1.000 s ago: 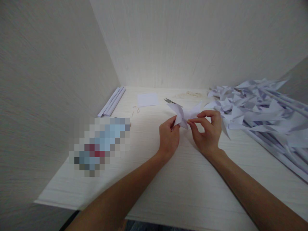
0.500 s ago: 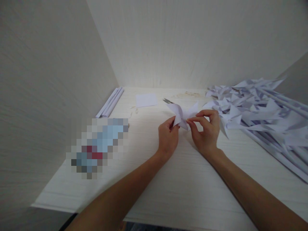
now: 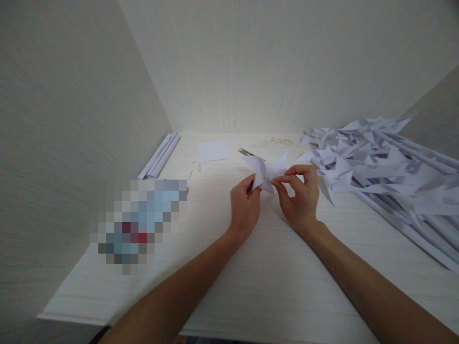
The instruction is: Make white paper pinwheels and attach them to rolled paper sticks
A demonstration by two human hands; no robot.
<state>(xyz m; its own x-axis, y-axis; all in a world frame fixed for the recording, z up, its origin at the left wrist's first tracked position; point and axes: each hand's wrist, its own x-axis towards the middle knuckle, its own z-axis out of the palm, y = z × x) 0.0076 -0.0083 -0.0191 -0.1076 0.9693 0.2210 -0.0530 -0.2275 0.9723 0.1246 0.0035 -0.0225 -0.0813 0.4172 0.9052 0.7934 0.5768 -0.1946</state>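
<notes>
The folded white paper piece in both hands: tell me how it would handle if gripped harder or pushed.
The folded paper piece looks thin, so probably very light and easily creased. Its pointed flaps stick out unsupported, likely floppy. Left hand and right hand pinch it only by fingertips, suggesting little force is needed.

Two hands [image 3: 272, 203] – one folded paper piece [image 3: 265, 172], one flat sheet [image 3: 213, 151], one scissors [image 3: 246, 153] – pinwheel heap [image 3: 376, 167] uncountable.
</notes>
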